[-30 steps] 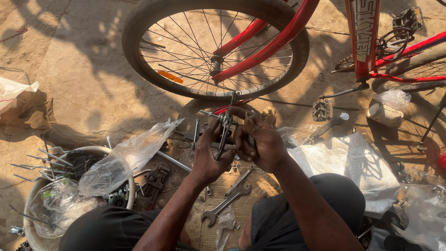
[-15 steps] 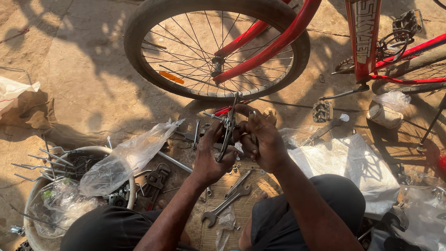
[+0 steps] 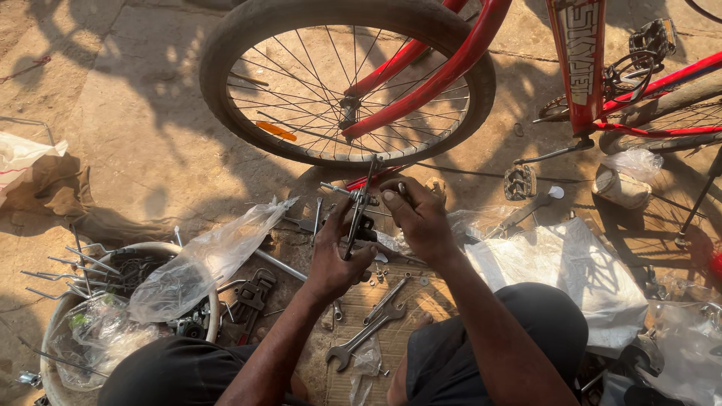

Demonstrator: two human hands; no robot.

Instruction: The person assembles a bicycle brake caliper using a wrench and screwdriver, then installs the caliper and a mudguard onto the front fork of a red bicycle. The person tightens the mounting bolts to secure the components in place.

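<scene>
Two hands meet at the frame's centre: the left hand (image 3: 335, 259) grips a metal brake part (image 3: 359, 214) with closed fingers, the right hand (image 3: 417, 222) pinches its top end, just below the bicycle wheel (image 3: 342, 79). Wrenches (image 3: 372, 323) lie beneath.

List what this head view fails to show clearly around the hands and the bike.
- Metal part gripped by left hand and right hand: fingers cover its middle.
- Red bike frame: cut off by top edge.
- Bucket contents: hidden under clear plastic bag.
- Small bits near the spanner: too small.
</scene>
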